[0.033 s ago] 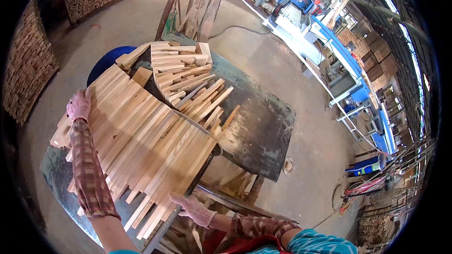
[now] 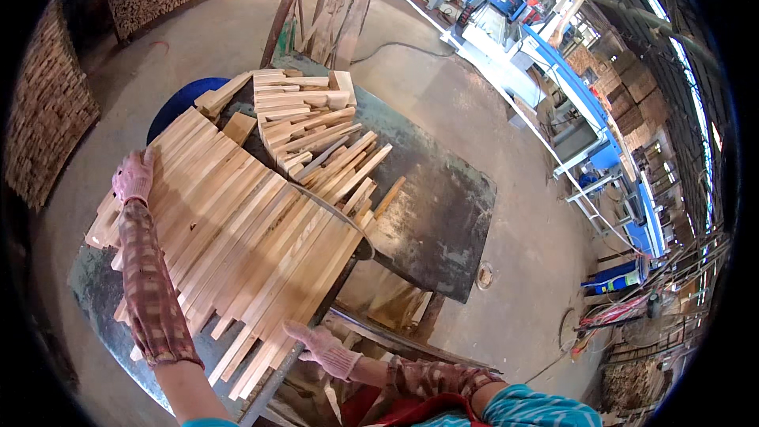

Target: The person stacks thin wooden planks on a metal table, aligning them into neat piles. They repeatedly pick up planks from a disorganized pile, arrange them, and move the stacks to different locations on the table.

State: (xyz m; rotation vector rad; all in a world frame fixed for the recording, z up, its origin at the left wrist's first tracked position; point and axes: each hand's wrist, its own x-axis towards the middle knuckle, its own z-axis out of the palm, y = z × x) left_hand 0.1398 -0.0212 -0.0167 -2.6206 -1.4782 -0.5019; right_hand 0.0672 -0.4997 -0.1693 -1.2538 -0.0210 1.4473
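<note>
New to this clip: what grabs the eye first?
A broad fan of pale wooden slats fills the middle, lying on a dark worn table. The gloved left hand rests at its far edge, the gloved right hand at its near edge. Blue machinery runs along the upper right.
</note>
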